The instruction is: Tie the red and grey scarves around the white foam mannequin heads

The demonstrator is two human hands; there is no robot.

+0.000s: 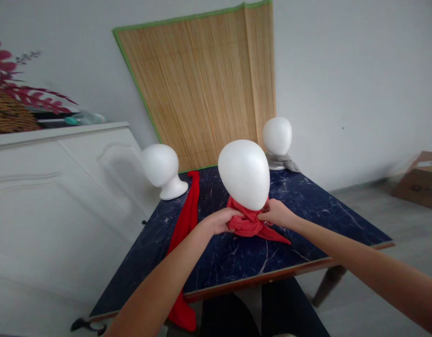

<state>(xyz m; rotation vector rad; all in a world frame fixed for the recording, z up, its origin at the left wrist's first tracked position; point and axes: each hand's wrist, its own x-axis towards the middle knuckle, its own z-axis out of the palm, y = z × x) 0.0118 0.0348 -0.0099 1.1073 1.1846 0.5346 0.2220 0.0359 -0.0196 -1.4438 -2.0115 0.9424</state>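
The left hand (223, 221) grips the coral-red fabric scarf (247, 225) at its left side, fingers curled into the folds, while the right hand (276, 213) pinches the scarf near its knot with fingers closed; the scarf is wrapped around the base of the smooth white foam mannequin head (244, 174), one pointed end lying to the right on the dark blue marble-patterned bench (289, 255). To the left, a long bright red fabric strip (186, 216) stretches across the bench and hangs over its front edge, just beside a bare white foam head (161, 166)
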